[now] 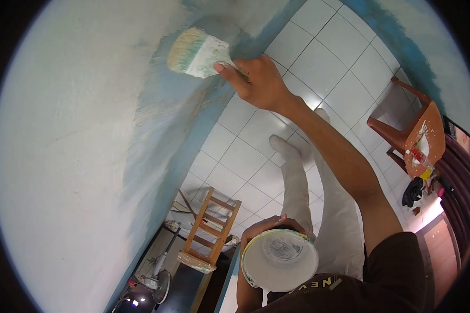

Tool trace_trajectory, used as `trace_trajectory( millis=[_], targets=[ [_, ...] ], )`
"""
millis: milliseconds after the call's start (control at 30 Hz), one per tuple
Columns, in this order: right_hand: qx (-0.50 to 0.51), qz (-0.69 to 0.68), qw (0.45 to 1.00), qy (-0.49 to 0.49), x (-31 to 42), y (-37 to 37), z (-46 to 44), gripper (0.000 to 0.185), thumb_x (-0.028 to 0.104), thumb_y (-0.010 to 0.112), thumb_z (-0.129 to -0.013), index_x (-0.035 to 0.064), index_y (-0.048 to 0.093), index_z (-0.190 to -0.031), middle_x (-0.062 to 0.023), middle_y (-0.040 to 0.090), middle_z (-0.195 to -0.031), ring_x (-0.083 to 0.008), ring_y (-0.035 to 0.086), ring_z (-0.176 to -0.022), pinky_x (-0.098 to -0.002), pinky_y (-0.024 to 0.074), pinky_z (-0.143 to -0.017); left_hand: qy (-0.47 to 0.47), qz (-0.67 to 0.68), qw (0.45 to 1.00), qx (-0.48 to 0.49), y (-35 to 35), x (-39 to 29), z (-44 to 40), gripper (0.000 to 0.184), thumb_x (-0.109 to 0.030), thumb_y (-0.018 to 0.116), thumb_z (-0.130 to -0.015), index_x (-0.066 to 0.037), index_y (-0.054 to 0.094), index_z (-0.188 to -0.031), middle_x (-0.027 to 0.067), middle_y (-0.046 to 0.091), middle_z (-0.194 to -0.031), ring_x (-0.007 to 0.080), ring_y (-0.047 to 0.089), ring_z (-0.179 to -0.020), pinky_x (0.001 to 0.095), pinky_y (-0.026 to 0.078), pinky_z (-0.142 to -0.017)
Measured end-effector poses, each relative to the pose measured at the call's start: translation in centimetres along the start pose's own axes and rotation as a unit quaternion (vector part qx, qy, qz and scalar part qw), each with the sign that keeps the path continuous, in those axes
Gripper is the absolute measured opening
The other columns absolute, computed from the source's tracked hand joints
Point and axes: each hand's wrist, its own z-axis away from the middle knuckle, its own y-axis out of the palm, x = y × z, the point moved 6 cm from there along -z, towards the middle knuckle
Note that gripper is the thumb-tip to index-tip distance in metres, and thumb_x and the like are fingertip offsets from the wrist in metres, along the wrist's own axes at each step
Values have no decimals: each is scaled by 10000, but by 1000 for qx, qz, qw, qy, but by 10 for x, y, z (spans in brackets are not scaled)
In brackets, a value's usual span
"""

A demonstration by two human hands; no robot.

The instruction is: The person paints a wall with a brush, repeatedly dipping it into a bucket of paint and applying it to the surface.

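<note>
A wide paintbrush [203, 53] with pale bristles and a white-smeared body is in my right hand [261, 83], whose thumb and fingers close round its handle. The bristles are at the wall [78, 120], over a blue area partly covered with whitish paint; whether they touch it I cannot tell. Low in the view, my left hand [271, 225] is wrapped round the far side of a round white bucket [253, 266], held near my body. White paint coats the inside of the bucket, and its rim has yellow-green smears.
A wooden ladder [212, 229] stands near the wall, beside a fan [162, 284] and dark furniture. On the right, an orange plastic chair [431, 130] holds paint-stained items. White floor tiles [250, 156] lie under my legs. A dark curtain hangs at far right.
</note>
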Motion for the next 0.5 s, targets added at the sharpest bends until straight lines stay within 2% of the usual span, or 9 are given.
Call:
trace_trajectory(
  millis=[67,133,167,233,267,333,367,433,500],
  targets=[
    [-11,-40,998,-44,-12,10,-13,555,475,536,-1013,15,698,-750,-155,578,-518,-364,585,-486,-453,501,-552,-1,-10,1000,3,9,-11,3,193,-74,567,-1020,16,724,-1086,200,727,-877,228,703,-734,304,573,-682],
    [-28,-27,998,-52,-61,34,-25,579,503,514,-1018,16,704,-767,-158,579,-514,-361,599,-493,-454,506,-561,239,-93,965,-53,34,-62,18,214,-32,542,-1020,13,696,-1161,230,716,-881,260,707,-732,322,582,-661],
    [-41,-13,997,-63,-88,49,-29,605,530,492,-1022,18,711,-785,-161,579,-511,-357,612,-501,-454,512,-570,241,-95,964,-54,34,-61,18,214,-32,542,-1020,13,696,-1161,230,716,-881,260,707,-732,322,582,-661],
    [31,70,996,47,-157,80,-30,635,555,452,-1027,15,727,-839,-169,631,-574,-376,656,-565,-459,544,-631,252,-109,959,-65,30,-64,14,219,-28,542,-1018,8,690,-1175,236,714,-877,265,707,-733,325,583,-657],
    [29,66,996,44,-177,86,-28,635,555,452,-1027,15,727,-839,-169,631,-574,-376,656,-565,-459,544,-631,256,-115,957,-72,28,-63,14,223,-26,541,-1018,5,688,-1182,238,713,-876,268,708,-733,327,583,-654],
    [32,164,970,177,-222,89,-14,625,539,445,-1027,12,732,-848,-192,674,-658,-406,680,-629,-468,566,-663,257,-121,955,-85,25,-57,14,230,-21,541,-1016,-1,683,-1197,244,710,-872,274,708,-733,330,584,-650],
    [33,165,969,180,-219,88,-11,625,539,445,-1027,12,732,-848,-192,674,-658,-406,680,-629,-468,566,-663,256,-122,955,-90,23,-54,16,235,-19,541,-1016,-4,680,-1204,246,709,-870,277,708,-734,332,584,-647],
    [-43,168,967,188,-211,77,-13,591,447,503,-1034,-24,686,-728,-242,603,-561,-437,665,-601,-473,564,-632,255,-128,953,-100,22,-53,17,244,-15,541,-1014,-9,675,-1218,252,707,-867,283,709,-734,335,585,-643],
    [-36,137,977,160,-171,74,-21,587,434,514,-1031,-27,675,-706,-233,596,-546,-418,661,-577,-468,551,-589,267,-133,951,-77,32,-61,13,230,-25,542,-1016,11,680,-1196,243,709,-864,274,710,-732,323,583,-642]
  ],
)
